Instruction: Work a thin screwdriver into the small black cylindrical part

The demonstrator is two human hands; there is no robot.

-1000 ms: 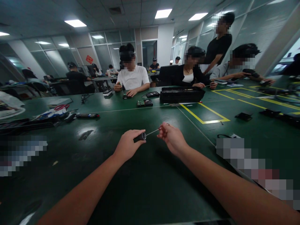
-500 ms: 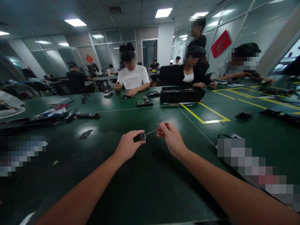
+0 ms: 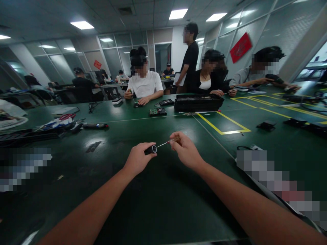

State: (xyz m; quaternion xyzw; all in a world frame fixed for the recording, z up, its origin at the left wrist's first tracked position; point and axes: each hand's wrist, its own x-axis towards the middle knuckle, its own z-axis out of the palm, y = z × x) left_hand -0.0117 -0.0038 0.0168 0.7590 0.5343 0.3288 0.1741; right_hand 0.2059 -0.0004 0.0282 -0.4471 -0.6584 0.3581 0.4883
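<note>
Thumb and fingers of my left hand (image 3: 138, 157) are closed round a short black cylinder (image 3: 153, 149) with a silvery ring at its end. That ringed end faces right. My right hand (image 3: 185, 149) grips a screwdriver (image 3: 163, 144) by its handle, which is partly covered by the fingers. Its thin metal shaft slants down to the left, with the tip at or just in front of the ringed end; whether it touches I cannot tell. Both hands are above the green table (image 3: 158, 204).
Across the table lie a black tray (image 3: 199, 103) and a green circuit board (image 3: 157, 112). A marker-like black rod (image 3: 95, 126) and a pile of cables (image 3: 60, 121) lie on the left. Yellow tape (image 3: 222, 132) marks the right. Several people work opposite.
My right hand has shifted its hold, and more of the screwdriver's handle shows. The cylinder has moved slightly left. In the background, a standing person has walked left.
</note>
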